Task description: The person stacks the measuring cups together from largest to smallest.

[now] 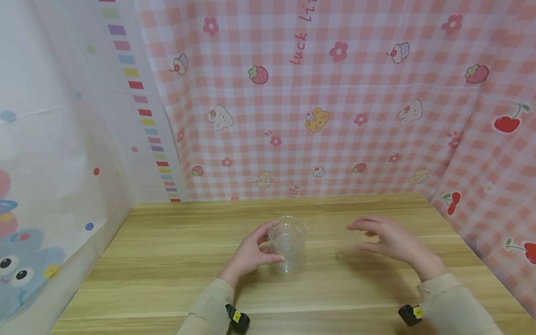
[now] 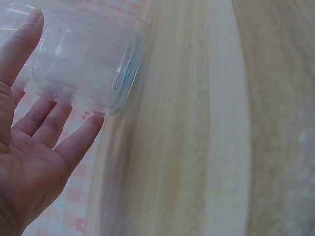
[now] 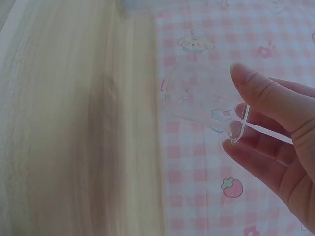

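Observation:
My left hand [image 1: 251,256] grips a clear plastic cup [image 1: 293,258] from its left side, thumb in front and fingers behind. The cup stands upright on or just over the wooden table; round lines inside it look like a second clear cup nested there. In the left wrist view the thumb lies across the wall of the transparent cup [image 2: 83,59]. To the right, my right hand [image 1: 387,239] pinches a smaller clear cup [image 3: 197,93] near its rim, between thumb and fingers. That cup is held above the table and shows only faintly in the head view.
The wood-grain table [image 1: 318,302] spreads beneath both hands. Behind it hangs a pink checked curtain [image 1: 284,102] with cartoon prints, reaching round to the right. A white printed sheet [image 1: 63,139] closes off the left side. Each sleeve carries a black wrist device [image 1: 238,321].

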### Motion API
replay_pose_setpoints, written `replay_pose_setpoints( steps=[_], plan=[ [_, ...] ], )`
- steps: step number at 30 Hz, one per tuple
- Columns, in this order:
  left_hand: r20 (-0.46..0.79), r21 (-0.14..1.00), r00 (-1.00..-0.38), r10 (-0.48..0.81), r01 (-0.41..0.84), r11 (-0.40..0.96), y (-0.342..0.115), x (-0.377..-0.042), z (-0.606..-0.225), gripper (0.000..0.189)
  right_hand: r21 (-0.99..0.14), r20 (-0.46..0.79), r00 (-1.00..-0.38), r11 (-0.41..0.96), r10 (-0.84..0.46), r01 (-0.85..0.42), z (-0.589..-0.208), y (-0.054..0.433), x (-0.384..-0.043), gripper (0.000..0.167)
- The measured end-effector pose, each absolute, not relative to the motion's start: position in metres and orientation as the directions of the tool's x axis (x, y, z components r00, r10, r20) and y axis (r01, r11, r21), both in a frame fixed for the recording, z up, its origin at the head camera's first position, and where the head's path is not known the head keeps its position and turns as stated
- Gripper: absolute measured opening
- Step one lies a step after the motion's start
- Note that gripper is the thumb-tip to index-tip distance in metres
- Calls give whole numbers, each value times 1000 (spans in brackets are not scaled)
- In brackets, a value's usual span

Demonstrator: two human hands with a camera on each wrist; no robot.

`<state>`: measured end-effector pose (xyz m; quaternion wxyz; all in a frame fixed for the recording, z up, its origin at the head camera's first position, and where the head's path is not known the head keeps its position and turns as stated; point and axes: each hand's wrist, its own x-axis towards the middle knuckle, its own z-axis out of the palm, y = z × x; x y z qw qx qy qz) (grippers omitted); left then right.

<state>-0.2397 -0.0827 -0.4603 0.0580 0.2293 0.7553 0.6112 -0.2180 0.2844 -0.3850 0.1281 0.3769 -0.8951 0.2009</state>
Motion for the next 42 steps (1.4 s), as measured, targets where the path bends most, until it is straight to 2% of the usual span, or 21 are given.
replay_pose_setpoints(
  steps=[11, 30, 42],
  plan=[
    [201, 947, -884, 421, 285, 147, -83, -240, -461, 88, -279, 414, -683, 630, -602, -725, -376, 270, -218, 48],
    [197, 947, -884, 425, 283, 150, -82, -240, -460, 89, -294, 540, -583, 513, -607, -807, -356, 240, -224, 51],
    [189, 950, -888, 420, 274, 153, -83, -239, -458, 89, -243, 584, -550, 518, -597, -820, -339, 218, -226, 50]
  ],
)
